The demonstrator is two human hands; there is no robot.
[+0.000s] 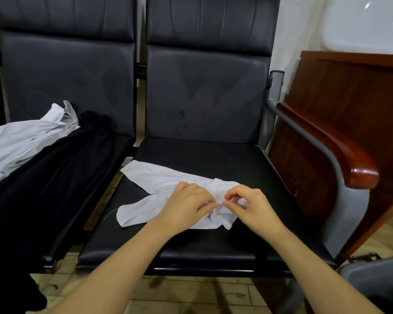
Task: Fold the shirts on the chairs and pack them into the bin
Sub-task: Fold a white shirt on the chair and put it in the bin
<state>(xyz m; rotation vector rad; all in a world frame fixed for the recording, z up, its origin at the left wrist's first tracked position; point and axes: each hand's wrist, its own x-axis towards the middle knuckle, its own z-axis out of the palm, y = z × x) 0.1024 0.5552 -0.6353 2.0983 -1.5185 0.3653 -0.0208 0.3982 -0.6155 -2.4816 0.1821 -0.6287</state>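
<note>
Landmark: black padded vinyl chair seat (pixel 213 159), centre of view.

1. Grey plastic bin (pixel 377 275), rim only, at the seat's near right corner, low on the tiled floor.
2. Left hand (pixel 184 207), bare forearm reaching over the seat's front edge. Fingers curled, thumb and fingertips (pixel 210 201) pinching a fold of cloth at the middle of the seat.
3. Right hand (pixel 252 205), just beside the left, likewise over the seat. Thumb and forefinger pinch the same bunched fold; the remaining fingers are curled and raised above the cloth.
4. White crumpled cotton shirt (pixel 159 177), lying flat on the seat. Its bunched middle sits directly under and between the two pinching fingertips; two loose portions run out from the fingers toward the seat's left edge.
5. Black draped garment (pixel 55 177), on the neighbouring seat left of the landmark, spilling over that seat's front.
6. Pale grey collared shirt (pixel 27 141), resting on top of the black garment, farther left.
7. Red-brown glossy wooden armrest (pixel 340 152), on a grey metal frame at the seat's right side.
8. Black padded backrest (pixel 204 94), upright behind the seat.
</note>
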